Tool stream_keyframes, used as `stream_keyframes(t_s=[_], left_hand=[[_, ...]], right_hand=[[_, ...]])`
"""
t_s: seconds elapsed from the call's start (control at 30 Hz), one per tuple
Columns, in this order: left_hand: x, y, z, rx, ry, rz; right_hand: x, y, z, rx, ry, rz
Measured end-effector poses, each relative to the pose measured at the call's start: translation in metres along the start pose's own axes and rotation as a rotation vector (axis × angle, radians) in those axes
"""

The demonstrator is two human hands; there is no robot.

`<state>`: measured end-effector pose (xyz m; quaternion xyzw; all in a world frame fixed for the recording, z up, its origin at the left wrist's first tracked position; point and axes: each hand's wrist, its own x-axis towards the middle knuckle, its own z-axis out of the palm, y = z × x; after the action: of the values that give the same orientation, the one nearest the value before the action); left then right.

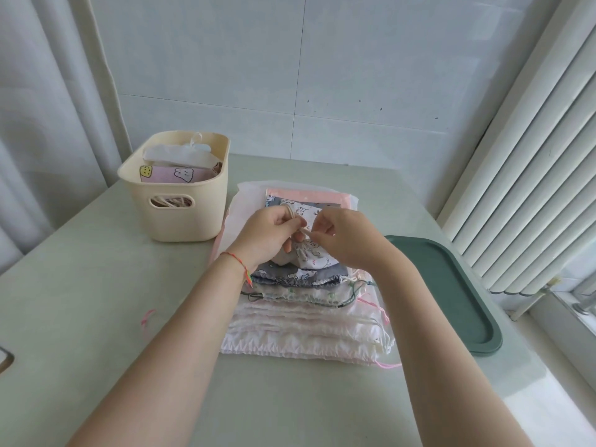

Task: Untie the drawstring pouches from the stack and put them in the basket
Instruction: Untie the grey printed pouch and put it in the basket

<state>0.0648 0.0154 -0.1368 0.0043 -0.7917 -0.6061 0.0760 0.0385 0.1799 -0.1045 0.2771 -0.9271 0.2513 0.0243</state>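
A stack of drawstring pouches [306,321] lies in the middle of the table, white and pink ones below, a grey printed one above. On top sits a small white printed pouch [314,254]. My left hand [269,235] and my right hand [343,235] meet over it, both pinching its cream drawstring [304,232] between fingertips. The cream basket [180,188] stands to the left of the stack and holds a pink pouch and other pouches.
A dark green tray [458,295] lies to the right of the stack. A loose pink string [147,319] lies on the table at the left. A white radiator runs along the right side, a curtain hangs at the left.
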Motion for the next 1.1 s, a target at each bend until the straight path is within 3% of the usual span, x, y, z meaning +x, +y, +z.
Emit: stream_keyframes(t_s=[0.17, 0.4, 0.77, 0.93, 1.1], left_hand=[[0.000, 0.000, 0.003, -0.029, 0.021, 0.045], [-0.001, 0.001, 0.005, 0.032, 0.184, 0.004], [-0.007, 0.017, 0.003, 0.173, 0.124, 0.018], [-0.005, 0.015, 0.001, 0.442, 0.084, 0.047], [-0.005, 0.013, 0.002, 0.409, 0.126, 0.040]], right_hand=[[-0.003, -0.007, 0.005, 0.217, 0.093, 0.011], [0.002, -0.011, 0.012, 0.095, 0.161, 0.018], [0.003, -0.009, 0.016, -0.025, 0.256, -0.041], [0.004, -0.009, 0.018, -0.027, 0.245, -0.031], [0.005, -0.010, 0.017, -0.089, 0.239, -0.019]])
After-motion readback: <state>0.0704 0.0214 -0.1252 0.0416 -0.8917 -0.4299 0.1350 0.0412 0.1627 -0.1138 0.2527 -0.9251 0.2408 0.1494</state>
